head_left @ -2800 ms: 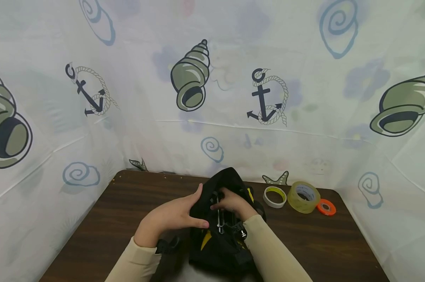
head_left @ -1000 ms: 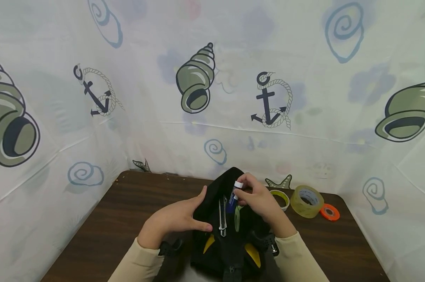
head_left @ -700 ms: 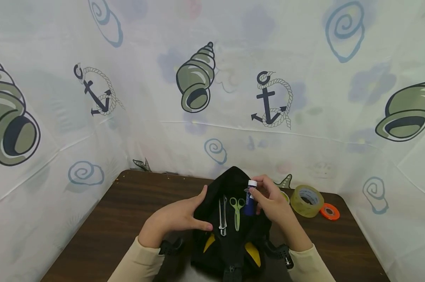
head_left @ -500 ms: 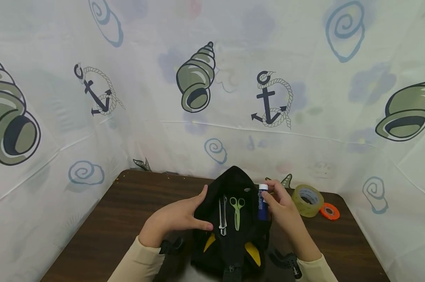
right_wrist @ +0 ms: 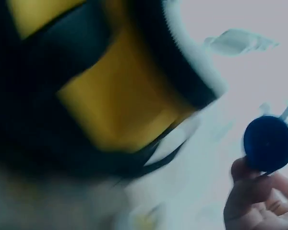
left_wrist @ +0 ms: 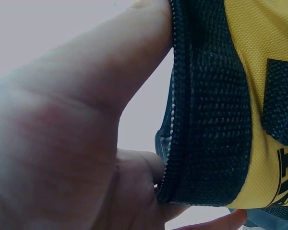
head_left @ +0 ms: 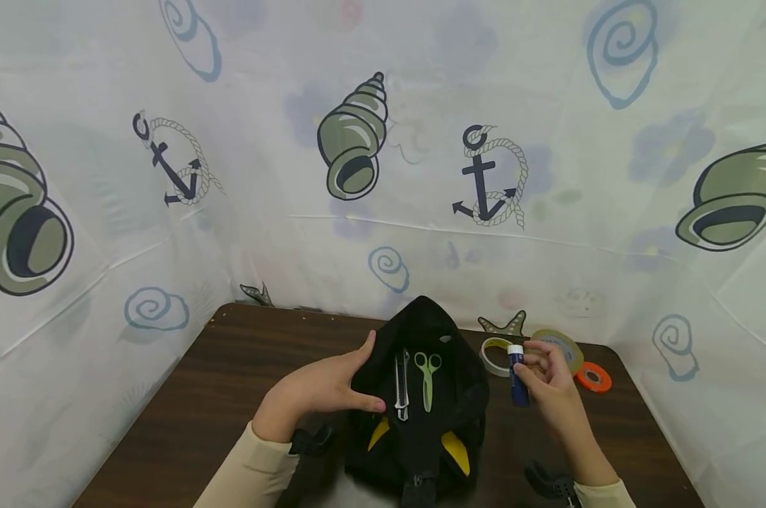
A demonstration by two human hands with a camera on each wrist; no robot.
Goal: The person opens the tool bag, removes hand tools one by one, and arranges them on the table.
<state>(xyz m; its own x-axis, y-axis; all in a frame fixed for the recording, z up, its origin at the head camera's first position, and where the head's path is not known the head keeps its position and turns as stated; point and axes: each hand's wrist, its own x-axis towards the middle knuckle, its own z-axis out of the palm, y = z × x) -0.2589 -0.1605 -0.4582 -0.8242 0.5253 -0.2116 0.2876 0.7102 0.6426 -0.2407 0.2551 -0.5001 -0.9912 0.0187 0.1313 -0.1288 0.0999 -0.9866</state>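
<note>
A black and yellow tool bag [head_left: 462,395] stands unzipped mid-table, its yellow side lettered in the left wrist view. My left hand [head_left: 313,388] holds its left rim, thumb in front and other fingers around the side. Against the bag's dark fabric lie a utility knife [head_left: 401,386] and green-handled scissors [head_left: 428,384]. To the right of the bag, my right hand [head_left: 551,388] pinches a blue glue stick [head_left: 518,384] with a white cap, held upright. In the right wrist view the glue stick's round blue end [right_wrist: 269,143] faces the camera; the bag there is blurred.
Behind the right hand sit a white tape roll [head_left: 493,365] with a yellow core, a wide clear tape roll [head_left: 567,349] and a small orange tape roll [head_left: 594,377]. The brown table [head_left: 230,381] ends at a patterned cloth backdrop [head_left: 262,247].
My right hand, first inside the bag, has lifted out the glue stick and carried it right, past the bag's edge. My left hand stays on the rim.
</note>
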